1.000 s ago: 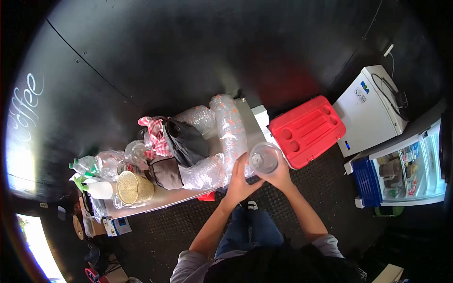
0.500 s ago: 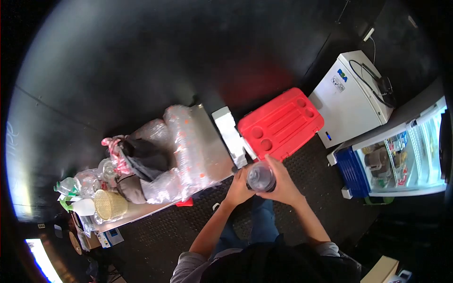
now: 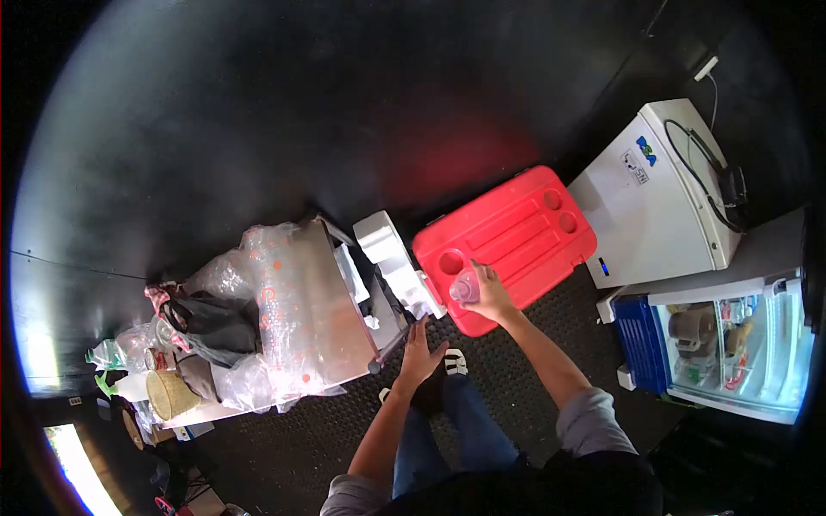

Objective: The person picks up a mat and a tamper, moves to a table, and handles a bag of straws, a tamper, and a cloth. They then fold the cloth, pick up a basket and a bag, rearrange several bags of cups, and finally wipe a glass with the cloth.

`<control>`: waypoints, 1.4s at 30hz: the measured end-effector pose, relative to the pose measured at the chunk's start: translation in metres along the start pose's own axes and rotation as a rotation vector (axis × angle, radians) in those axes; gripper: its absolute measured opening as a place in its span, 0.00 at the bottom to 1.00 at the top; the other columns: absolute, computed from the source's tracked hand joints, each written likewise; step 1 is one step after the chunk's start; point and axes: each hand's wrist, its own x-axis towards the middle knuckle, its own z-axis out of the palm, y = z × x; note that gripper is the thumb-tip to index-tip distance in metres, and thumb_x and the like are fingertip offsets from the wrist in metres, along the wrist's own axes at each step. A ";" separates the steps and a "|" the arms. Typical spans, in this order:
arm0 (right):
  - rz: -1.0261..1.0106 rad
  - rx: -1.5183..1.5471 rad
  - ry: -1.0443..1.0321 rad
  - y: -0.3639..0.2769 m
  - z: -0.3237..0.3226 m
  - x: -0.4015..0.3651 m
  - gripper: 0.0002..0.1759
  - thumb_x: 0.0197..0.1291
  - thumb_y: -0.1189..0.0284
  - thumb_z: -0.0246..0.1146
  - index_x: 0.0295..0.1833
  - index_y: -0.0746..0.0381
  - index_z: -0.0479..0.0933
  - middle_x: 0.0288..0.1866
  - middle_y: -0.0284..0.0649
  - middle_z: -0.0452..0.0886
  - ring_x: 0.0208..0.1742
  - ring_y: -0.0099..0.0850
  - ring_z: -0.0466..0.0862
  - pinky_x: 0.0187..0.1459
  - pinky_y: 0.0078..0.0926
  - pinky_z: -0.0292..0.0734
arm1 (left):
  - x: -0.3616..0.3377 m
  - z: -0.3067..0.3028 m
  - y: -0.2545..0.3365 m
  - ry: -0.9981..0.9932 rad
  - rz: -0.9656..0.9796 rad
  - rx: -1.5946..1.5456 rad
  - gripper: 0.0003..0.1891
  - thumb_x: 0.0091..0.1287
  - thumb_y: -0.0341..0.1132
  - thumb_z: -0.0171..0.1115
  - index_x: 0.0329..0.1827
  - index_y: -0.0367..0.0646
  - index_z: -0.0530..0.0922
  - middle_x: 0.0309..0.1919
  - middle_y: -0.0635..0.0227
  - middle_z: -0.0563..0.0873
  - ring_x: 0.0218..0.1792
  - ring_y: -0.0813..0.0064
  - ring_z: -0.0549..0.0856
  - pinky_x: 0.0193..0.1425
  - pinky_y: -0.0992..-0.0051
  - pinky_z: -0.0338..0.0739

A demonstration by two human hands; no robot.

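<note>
In my right hand (image 3: 489,292) is a clear plastic cup (image 3: 465,287), the fingers wrapped around its side. The cup overlaps the near left part of the red cooler lid (image 3: 508,245), right beside a round recess (image 3: 451,261). My left hand (image 3: 419,357) holds nothing; its fingers are stretched out with the thumb apart. It hangs above the floor, nearest to a white foam box (image 3: 396,267) between the metal table and the cooler.
The metal table (image 3: 323,301) on the left bears rolled bubble wrap (image 3: 280,297), a dark cloth bag (image 3: 215,327), a woven basket (image 3: 169,394) and a spray bottle (image 3: 129,387). On the right stand a white chest freezer (image 3: 645,206) and an open-fronted lit fridge (image 3: 731,344).
My left hand has let go of the cup and moved down and left. My right hand has carried the cup up onto the area of the red lid. The view has shifted.
</note>
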 end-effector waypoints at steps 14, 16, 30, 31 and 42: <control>0.321 -0.199 -0.041 0.070 0.133 0.110 0.60 0.31 0.67 0.77 0.70 0.63 0.47 0.64 0.52 0.59 0.67 0.49 0.58 0.65 0.40 0.61 | 0.030 0.006 -0.033 0.091 -0.005 -0.034 0.35 0.58 0.35 0.65 0.66 0.37 0.58 0.53 0.53 0.73 0.54 0.58 0.74 0.59 0.64 0.69; 0.380 -0.213 -0.009 0.072 0.144 0.111 0.60 0.32 0.66 0.77 0.70 0.60 0.47 0.67 0.51 0.55 0.68 0.50 0.56 0.64 0.46 0.60 | 0.026 0.006 -0.033 0.088 -0.015 -0.023 0.35 0.58 0.36 0.64 0.66 0.37 0.57 0.54 0.53 0.72 0.54 0.58 0.74 0.59 0.64 0.69; 0.006 0.087 0.309 -0.012 0.096 0.063 0.38 0.46 0.71 0.69 0.63 0.63 0.59 0.65 0.53 0.59 0.65 0.51 0.61 0.62 0.45 0.62 | 0.030 -0.059 0.063 0.028 0.085 -0.125 0.26 0.61 0.32 0.59 0.63 0.39 0.63 0.52 0.48 0.74 0.55 0.49 0.73 0.60 0.62 0.69; -0.059 0.201 0.374 -0.026 0.086 0.054 0.34 0.47 0.73 0.67 0.61 0.63 0.62 0.63 0.53 0.62 0.64 0.49 0.62 0.61 0.43 0.63 | 0.024 -0.077 0.079 0.050 0.089 -0.121 0.26 0.61 0.32 0.59 0.63 0.39 0.63 0.52 0.48 0.74 0.55 0.49 0.73 0.60 0.62 0.69; -0.079 1.060 -0.137 -0.260 0.060 -0.016 0.35 0.55 0.74 0.65 0.65 0.62 0.56 0.62 0.48 0.63 0.60 0.37 0.70 0.55 0.33 0.71 | -0.103 -0.246 0.097 0.683 0.150 -0.035 0.22 0.53 0.22 0.61 0.53 0.33 0.71 0.50 0.50 0.76 0.54 0.54 0.75 0.60 0.65 0.67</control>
